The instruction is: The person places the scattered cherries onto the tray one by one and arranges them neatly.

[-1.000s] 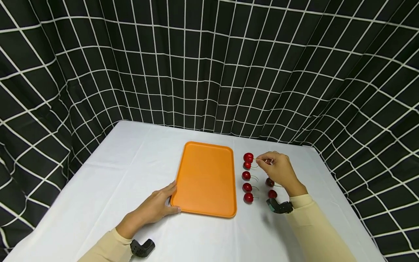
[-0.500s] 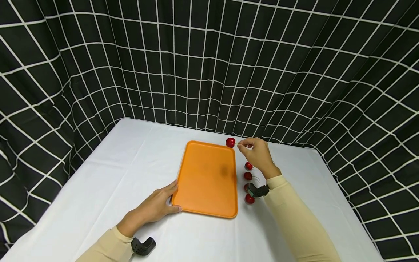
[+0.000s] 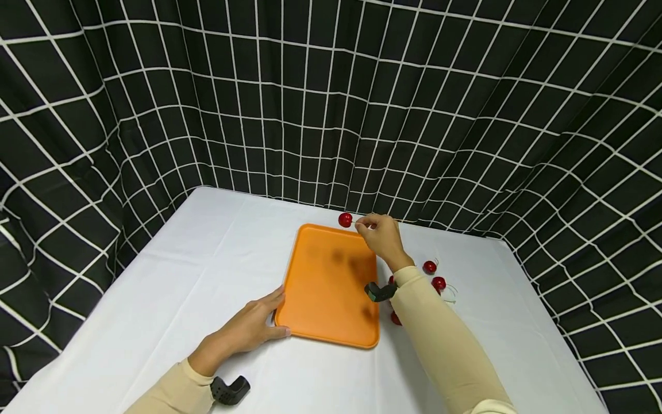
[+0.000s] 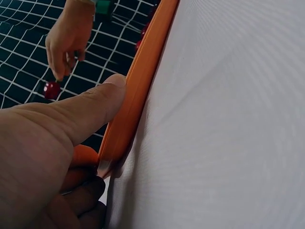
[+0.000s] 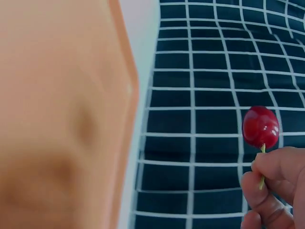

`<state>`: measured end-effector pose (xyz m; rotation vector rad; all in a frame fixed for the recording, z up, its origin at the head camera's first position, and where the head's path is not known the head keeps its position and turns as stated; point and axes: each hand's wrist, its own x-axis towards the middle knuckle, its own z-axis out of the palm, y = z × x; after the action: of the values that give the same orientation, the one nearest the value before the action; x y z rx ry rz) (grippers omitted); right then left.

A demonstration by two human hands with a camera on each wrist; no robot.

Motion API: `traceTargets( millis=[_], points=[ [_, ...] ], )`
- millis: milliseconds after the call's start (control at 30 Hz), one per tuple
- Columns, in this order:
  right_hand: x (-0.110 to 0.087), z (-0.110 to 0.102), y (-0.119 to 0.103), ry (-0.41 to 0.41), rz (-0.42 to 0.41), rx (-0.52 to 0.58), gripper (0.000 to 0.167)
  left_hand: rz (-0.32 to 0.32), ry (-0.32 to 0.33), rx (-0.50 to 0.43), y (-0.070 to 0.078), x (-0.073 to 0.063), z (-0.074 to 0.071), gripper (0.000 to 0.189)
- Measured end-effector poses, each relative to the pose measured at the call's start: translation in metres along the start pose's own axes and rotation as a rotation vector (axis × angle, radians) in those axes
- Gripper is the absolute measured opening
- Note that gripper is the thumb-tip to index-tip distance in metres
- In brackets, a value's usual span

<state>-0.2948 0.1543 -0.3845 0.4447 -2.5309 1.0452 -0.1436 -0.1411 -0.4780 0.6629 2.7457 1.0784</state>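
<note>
A red cherry (image 3: 345,219) hangs by its stem from my right hand (image 3: 381,236), above the far edge of the orange tray (image 3: 326,287). Thumb and forefinger pinch the stem, as the right wrist view shows with the cherry (image 5: 260,127) beyond the fingertips. At the tray's near left corner, my left hand (image 3: 248,328) grips the rim. In the left wrist view its thumb (image 4: 102,100) lies against the tray's outer wall (image 4: 126,121), and the other fingers curl at the corner. The tray bears only shadows on its visible surface.
Right of the tray, several cherries lie on the white tablecloth (image 3: 227,247), including one cherry (image 3: 430,267) and another cherry (image 3: 438,283). My right forearm partly hides others. A black curtain with white grid lines (image 3: 331,103) stands behind the table.
My right hand has pinched a cherry's stem, lifted it from the far end of the row, and carried it left over the tray's far edge. My left hand stays at the corner.
</note>
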Motion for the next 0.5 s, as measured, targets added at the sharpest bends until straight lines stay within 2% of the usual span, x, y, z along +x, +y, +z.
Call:
traceTargets(
  millis=[133, 300, 500],
  points=[
    [0.001, 0.020, 0.006, -0.026, 0.071, 0.014, 0.010, 0.002, -0.022, -0.014, -0.001, -0.001, 0.002, 0.087],
    [0.006, 0.044, 0.007, -0.063, 0.131, 0.056, 0.013, 0.023, -0.015, -0.024, 0.000, -0.002, -0.001, 0.084],
    [0.018, 0.072, 0.006, -0.112, 0.243, 0.073, 0.015, 0.030, -0.016, -0.018, -0.001, 0.000, -0.003, 0.085]
  ],
)
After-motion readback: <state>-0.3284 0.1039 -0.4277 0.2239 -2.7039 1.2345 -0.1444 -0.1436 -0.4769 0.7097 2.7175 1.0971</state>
